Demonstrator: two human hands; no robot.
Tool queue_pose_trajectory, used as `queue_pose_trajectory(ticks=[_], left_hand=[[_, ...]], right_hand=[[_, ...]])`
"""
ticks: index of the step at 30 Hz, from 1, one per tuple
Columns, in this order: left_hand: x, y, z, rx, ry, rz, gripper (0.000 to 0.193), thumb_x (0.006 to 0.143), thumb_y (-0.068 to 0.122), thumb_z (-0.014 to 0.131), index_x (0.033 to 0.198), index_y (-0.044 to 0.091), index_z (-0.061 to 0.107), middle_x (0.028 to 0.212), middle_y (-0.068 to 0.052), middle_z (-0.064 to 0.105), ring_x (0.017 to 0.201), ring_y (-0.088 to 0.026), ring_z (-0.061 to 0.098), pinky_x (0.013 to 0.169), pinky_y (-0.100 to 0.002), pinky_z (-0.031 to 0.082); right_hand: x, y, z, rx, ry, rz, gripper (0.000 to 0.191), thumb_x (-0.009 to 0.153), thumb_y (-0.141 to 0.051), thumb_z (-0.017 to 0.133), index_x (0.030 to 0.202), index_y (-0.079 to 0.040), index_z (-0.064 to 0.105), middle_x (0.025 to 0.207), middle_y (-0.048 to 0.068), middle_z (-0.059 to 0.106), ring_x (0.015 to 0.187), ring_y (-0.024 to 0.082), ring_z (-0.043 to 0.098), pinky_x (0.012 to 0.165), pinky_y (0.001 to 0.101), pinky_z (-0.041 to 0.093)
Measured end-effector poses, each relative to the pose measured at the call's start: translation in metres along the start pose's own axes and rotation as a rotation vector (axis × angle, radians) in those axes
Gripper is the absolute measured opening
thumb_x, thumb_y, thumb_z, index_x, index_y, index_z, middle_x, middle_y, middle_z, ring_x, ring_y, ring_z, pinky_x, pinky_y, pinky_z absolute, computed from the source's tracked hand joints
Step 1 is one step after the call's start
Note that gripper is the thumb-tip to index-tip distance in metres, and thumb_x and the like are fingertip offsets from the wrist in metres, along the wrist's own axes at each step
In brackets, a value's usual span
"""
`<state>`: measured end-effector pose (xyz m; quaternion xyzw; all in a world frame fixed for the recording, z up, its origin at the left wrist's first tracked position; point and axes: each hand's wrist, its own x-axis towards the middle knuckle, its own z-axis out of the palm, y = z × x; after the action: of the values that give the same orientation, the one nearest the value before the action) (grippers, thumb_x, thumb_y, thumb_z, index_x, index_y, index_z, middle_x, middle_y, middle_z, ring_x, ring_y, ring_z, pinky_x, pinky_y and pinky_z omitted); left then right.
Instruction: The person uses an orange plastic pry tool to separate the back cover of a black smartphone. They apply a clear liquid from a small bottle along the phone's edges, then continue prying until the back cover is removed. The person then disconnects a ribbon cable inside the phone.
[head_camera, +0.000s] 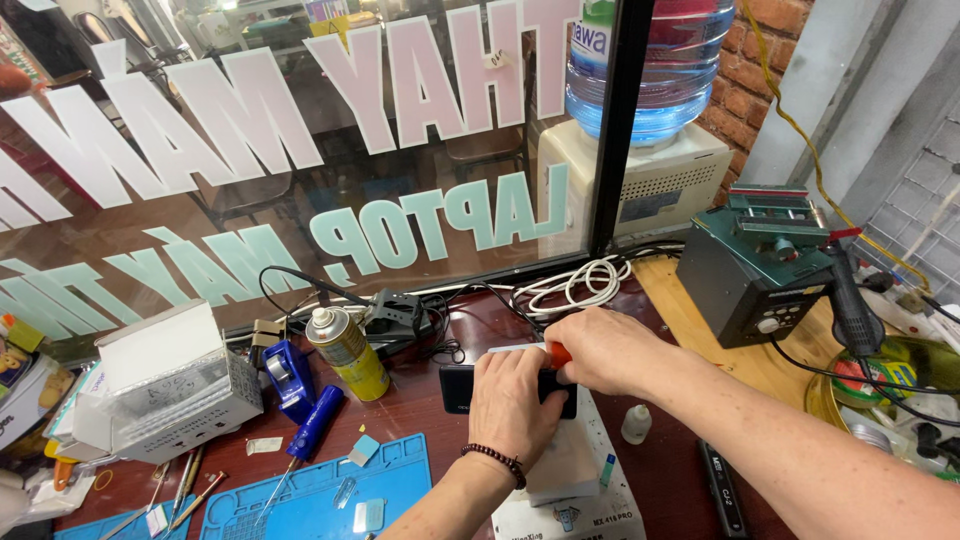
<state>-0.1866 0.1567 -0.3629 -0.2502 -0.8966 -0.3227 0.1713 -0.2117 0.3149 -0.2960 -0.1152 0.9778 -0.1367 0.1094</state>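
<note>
Left hand (512, 400) lies flat, palm down, fingers (500, 365) spread and not curled round anything, pressing on a black phone (458, 388) that sits on a white block-shaped machine (565, 462) near the middle of the counter (420, 415). Beaded bracelet (494, 462) on the left wrist. Right hand (600, 350) is just beside the left, touching it, fingers closed on an orange-handled tool (558, 353); only the handle end shows, the tip is hidden under the hands. The phone is mostly covered, its left end sticks out from under the left palm.

Left of the hands: yellow spray can (347, 352) upright, blue tape dispenser (288, 378) just beside it, blue screwdriver (312, 428) lying tilted below them. Blue work mat (300, 500) at the counter's near edge with small glass bits on it. White cardboard box (165, 385), lid up, toward the left edge; tweezers (188, 480) near it.

Right of the hands: small white dropper bottle (636, 424) upright, well clear of the machine. Black flat tool (724, 488) lying near the right forearm. Dark hot-air station (755, 270) on the wooden part at the far right corner, its handpiece (852, 300) hanging beside it. Coiled white cable (572, 285) at the far edge against the glass window (300, 170). Water dispenser with blue bottle (650, 70) behind the glass frame.
</note>
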Motion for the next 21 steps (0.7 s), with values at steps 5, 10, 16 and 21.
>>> queue_pose_trajectory(ticks=[5,10,16,21], left_hand=[[-0.001,0.0,0.006,0.024,0.016,0.016,0.035,0.07,0.016,0.083,0.096,0.009,0.061,0.097,-0.01,0.068,0.102,-0.033,0.06,0.1,-0.047,0.038],[0.002,0.0,0.003,0.031,-0.03,0.027,0.031,0.072,0.015,0.081,0.095,0.01,0.061,0.096,-0.009,0.069,0.103,-0.032,0.061,0.1,-0.048,0.037],[0.017,0.007,0.0,0.122,-0.278,-0.115,0.038,0.072,0.018,0.083,0.097,0.009,0.056,0.095,-0.011,0.069,0.104,-0.031,0.061,0.098,-0.047,0.038],[0.034,0.008,0.001,0.168,-0.46,-0.176,0.045,0.072,0.02,0.083,0.1,0.008,0.051,0.093,-0.015,0.071,0.1,-0.035,0.066,0.093,-0.047,0.043]], right_hand=[[-0.003,0.002,0.001,0.024,0.014,0.026,0.025,0.078,-0.021,0.08,0.1,-0.013,0.072,0.1,0.011,0.075,0.101,0.031,0.07,0.087,0.044,0.055],[-0.005,0.003,0.002,0.07,0.022,0.042,0.024,0.079,-0.02,0.08,0.1,-0.012,0.071,0.099,0.013,0.075,0.1,0.031,0.071,0.087,0.0427,0.056],[-0.008,0.016,0.007,0.363,-0.036,0.181,0.021,0.082,-0.008,0.067,0.102,-0.013,0.072,0.093,0.014,0.075,0.083,0.031,0.078,0.074,0.0446,0.063],[-0.001,0.033,0.025,0.339,0.163,0.111,0.024,0.072,-0.014,0.083,0.093,-0.008,0.073,0.088,0.014,0.076,0.084,0.026,0.074,0.077,0.038,0.057]])
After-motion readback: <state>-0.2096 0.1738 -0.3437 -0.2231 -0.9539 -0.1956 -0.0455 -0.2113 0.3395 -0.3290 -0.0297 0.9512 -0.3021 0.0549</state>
